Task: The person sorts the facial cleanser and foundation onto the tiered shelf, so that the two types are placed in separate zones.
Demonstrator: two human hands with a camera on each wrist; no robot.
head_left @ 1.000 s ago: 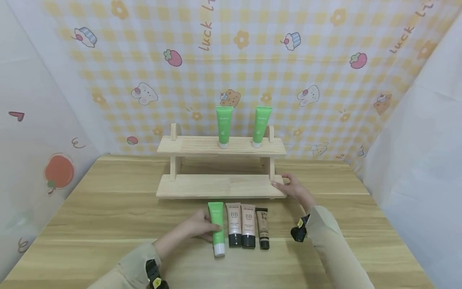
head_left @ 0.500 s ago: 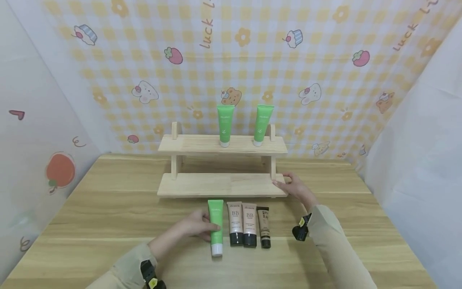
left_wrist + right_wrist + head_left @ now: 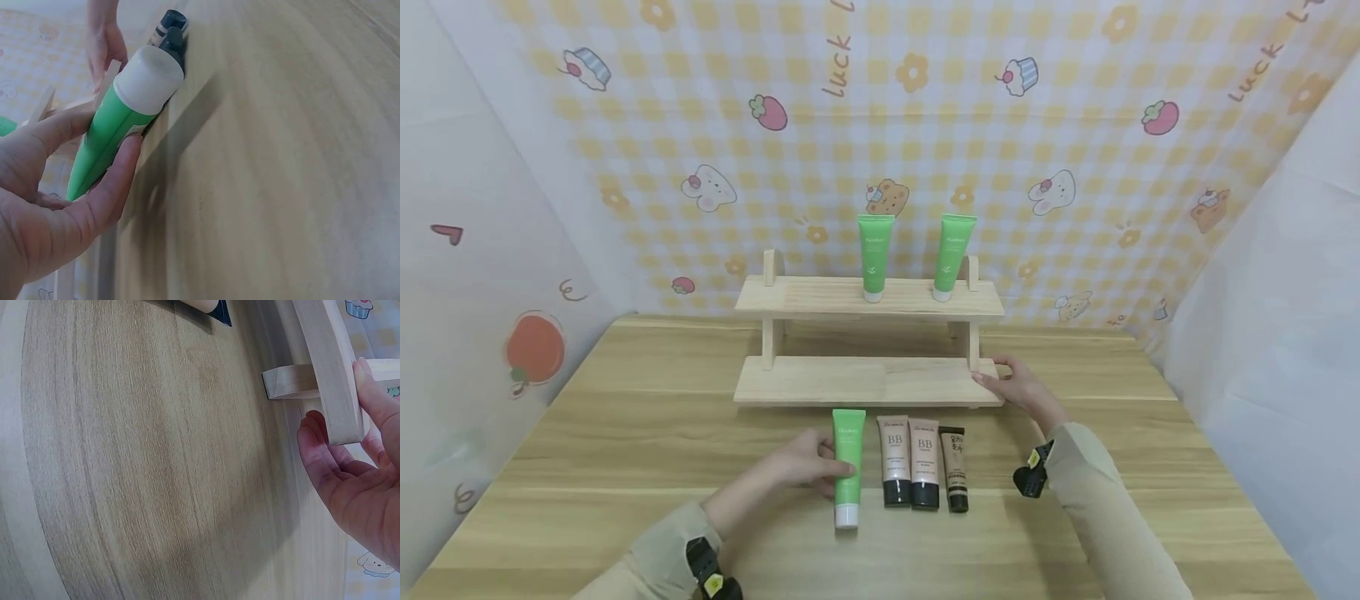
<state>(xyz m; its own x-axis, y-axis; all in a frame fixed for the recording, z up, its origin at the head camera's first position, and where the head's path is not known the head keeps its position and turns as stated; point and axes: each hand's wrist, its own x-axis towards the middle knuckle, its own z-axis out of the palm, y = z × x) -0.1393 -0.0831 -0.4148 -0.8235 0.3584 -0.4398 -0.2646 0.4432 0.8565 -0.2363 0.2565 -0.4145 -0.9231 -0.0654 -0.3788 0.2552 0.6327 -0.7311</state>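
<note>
My left hand [image 3: 811,463] pinches a green squeeze tube [image 3: 848,454] with a white cap, thumb on one side and fingers on the other. The cap points toward me in the head view. In the left wrist view the tube [image 3: 106,140] is over the wooden tabletop, its shadow falling beside it. At the right end of the wooden two-tier display shelf [image 3: 820,379], my right hand [image 3: 1021,390] grips the lower board, thumb above and fingers underneath. The right wrist view shows that board's end [image 3: 340,412] between the thumb and fingers.
Two BB cream tubes [image 3: 895,450] and a slimmer brown tube [image 3: 955,467] lie in a row right of the green tube. On the upper tier stand two green tubes [image 3: 876,254], caps down. A patterned cloth [image 3: 820,167] hangs behind the shelf.
The green tube in my left hand has shifted slightly left, its capped end swinging left, so the gap to the BB cream tubes is wider. My right hand keeps its grip on the shelf.
</note>
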